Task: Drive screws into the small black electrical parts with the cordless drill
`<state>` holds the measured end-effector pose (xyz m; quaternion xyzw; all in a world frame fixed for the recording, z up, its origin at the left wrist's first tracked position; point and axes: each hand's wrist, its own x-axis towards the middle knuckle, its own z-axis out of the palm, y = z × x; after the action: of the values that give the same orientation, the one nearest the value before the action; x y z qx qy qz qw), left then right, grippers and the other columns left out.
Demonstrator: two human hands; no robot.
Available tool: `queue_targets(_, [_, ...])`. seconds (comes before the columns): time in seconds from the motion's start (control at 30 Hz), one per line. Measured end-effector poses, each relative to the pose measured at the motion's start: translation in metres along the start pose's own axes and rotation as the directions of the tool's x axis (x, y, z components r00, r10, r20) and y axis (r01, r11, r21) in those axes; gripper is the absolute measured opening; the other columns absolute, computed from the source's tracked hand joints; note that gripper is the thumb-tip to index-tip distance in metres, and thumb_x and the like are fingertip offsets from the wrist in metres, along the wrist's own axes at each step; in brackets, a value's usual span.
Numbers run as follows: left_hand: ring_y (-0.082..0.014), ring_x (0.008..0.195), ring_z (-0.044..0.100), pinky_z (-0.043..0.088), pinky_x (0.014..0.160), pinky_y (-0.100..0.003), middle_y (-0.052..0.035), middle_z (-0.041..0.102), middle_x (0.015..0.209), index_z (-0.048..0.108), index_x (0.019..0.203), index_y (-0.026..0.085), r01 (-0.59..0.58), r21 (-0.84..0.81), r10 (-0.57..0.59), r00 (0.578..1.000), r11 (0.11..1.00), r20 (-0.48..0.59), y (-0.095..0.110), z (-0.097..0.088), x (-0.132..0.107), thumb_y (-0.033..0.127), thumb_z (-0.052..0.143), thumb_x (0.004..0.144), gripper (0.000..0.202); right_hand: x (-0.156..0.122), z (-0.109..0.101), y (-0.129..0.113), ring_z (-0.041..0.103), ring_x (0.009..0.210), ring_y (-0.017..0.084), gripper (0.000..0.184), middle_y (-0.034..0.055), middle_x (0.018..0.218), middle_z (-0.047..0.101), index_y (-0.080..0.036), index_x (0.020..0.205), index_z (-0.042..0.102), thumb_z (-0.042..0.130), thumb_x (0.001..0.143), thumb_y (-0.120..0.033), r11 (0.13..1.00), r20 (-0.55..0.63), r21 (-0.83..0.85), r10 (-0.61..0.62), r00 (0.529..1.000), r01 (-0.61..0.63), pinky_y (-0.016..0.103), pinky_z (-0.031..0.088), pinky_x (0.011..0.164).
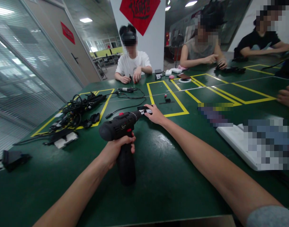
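Observation:
A black cordless drill (pixel 122 126) with red buttons is upright in my left hand (pixel 119 146), whose fingers wrap round its grip below the trigger. Its chuck points away and to the right. Just past the chuck, my right hand (pixel 155 114) has its fingers closed about a small black and white piece (pixel 144 111). The exact kind of that piece is too small to make out, and the chuck and my fingers hide part of it. I cannot tell whether the drill tip touches it.
Tangled black cables (pixel 80 107) lie on the green table (pixel 158 183) at left, beside a dark block (pixel 13 159). Yellow tape (pixel 176 114) marks rectangles. A small black part (pixel 167 100) lies inside one. A white case (pixel 239 148) is at right. Several people sit around the table.

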<state>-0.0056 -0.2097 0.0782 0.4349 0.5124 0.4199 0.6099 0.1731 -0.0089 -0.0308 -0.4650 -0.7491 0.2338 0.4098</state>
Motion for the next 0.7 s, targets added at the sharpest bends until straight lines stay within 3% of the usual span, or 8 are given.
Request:
queue_targets(0.23, [-0.0105, 0.05, 0.054, 0.044, 0.052, -0.026, 0.0004, 0.057, 0.07, 0.059, 0.084, 0.015, 0.013, 0.017, -0.013, 1.0, 1.0, 0.01, 0.0001, -0.0005, 0.0007, 0.022, 0.066, 0.066, 0.021, -0.0009, -0.0015, -0.0023, 0.057, 0.109, 0.023, 0.051, 0.0103, 0.123, 0.047, -0.023, 0.135, 0.053, 0.059, 0.084, -0.025, 1.0, 0.003, -0.005, 0.005, 1.0, -0.005, 0.04, 0.042, 0.104])
queue_targets(0.7, [-0.011, 0.052, 0.055, 0.045, 0.053, -0.027, -0.0008, 0.059, 0.076, 0.06, 0.088, 0.014, 0.002, 0.012, -0.002, 1.0, 1.0, 0.002, -0.0002, -0.0008, 0.0, 0.022, 0.066, 0.066, 0.024, 0.001, 0.0014, 0.0028, 0.056, 0.114, 0.023, 0.052, 0.0101, 0.123, 0.047, -0.023, 0.135, 0.053, 0.06, 0.084, -0.025, 1.0, -0.001, -0.007, -0.015, 1.0, 0.015, 0.04, 0.042, 0.105])
